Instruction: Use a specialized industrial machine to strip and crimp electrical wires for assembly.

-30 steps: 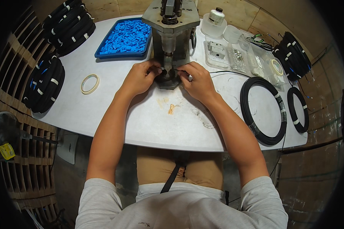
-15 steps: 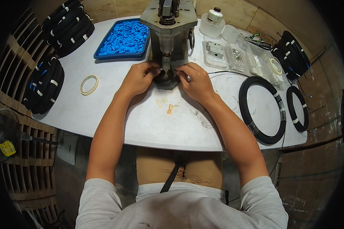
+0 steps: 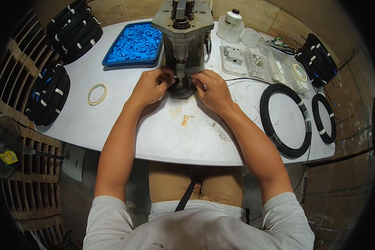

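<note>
A grey metal bench press (image 3: pixel 182 43) stands at the back middle of the table, with its ram directly above a small base. My left hand (image 3: pixel 154 86) is at the left side of that base, fingertips pinched on something too small to make out. On the right side my right hand (image 3: pixel 213 88) pinches the end of a thin black cable (image 3: pixel 250 79) close to the die. The cable leads right from behind this hand toward a large black cable coil (image 3: pixel 266 121). What lies right under the ram is partly hidden by shadow and fingers.
A blue tray (image 3: pixel 131 64) of small blue parts sits left of the press, with a tape roll (image 3: pixel 97 94) nearer. Cable coils (image 3: pixel 50 93) are stacked at far left, others at far right. Clear boxes (image 3: pixel 258 62) of small parts and a white bottle (image 3: pixel 233 18) stand behind right.
Almost nothing differs. Both hands stay at the press base, with only a slight shift of the fingers and of the view.
</note>
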`<state>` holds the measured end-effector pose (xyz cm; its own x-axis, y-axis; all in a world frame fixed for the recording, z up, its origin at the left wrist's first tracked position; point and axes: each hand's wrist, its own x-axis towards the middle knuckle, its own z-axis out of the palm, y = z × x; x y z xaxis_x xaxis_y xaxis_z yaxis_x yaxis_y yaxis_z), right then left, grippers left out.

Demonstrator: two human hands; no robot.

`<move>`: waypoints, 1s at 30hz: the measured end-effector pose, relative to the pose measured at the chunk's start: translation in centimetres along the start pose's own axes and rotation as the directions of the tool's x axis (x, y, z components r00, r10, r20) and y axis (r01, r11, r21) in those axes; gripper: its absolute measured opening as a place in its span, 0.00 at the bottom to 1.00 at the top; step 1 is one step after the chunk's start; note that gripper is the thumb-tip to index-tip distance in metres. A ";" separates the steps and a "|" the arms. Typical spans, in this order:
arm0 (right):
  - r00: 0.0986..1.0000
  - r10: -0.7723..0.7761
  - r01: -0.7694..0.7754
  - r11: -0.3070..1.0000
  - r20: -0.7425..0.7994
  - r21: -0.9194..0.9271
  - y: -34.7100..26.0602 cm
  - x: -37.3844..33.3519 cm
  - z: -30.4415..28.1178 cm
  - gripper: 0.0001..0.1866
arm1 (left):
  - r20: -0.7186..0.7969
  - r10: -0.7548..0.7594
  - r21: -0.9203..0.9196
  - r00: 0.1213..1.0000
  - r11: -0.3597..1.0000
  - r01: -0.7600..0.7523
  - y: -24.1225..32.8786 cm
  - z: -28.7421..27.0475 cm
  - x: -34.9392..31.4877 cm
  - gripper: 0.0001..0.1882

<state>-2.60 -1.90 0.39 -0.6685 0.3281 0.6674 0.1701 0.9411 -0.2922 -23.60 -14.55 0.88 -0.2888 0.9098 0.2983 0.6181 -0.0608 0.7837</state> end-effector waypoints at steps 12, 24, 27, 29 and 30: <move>1.000 0.000 0.000 1.000 -0.003 -0.001 0.0 0.0 -0.1 0.12 | 0.015 0.002 -0.003 1.000 1.000 -0.002 -0.1 0.0 0.1 0.10; 1.000 -0.009 0.009 1.000 -0.003 -0.006 0.0 0.1 0.1 0.10 | -0.045 0.024 -0.034 0.999 0.999 -0.025 -0.6 0.5 0.0 0.11; 1.000 -0.003 0.003 1.000 -0.002 -0.002 0.0 0.1 0.1 0.10 | -0.045 0.027 -0.018 0.999 0.999 -0.028 -0.6 0.4 0.0 0.11; 1.000 0.002 -0.002 1.000 0.002 -0.005 0.0 0.0 0.0 0.10 | -0.045 0.030 -0.013 0.999 0.999 -0.031 -0.6 0.4 0.0 0.11; 1.000 0.001 -0.001 1.000 -0.003 -0.005 0.0 0.0 0.1 0.10 | -0.042 0.038 -0.012 0.998 0.999 -0.038 -0.8 0.4 0.1 0.11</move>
<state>-2.66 -1.84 0.36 -0.6661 0.3293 0.6692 0.1747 0.9412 -0.2892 -23.82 -14.25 -0.01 -0.2953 0.8890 0.3500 0.6197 -0.1007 0.7784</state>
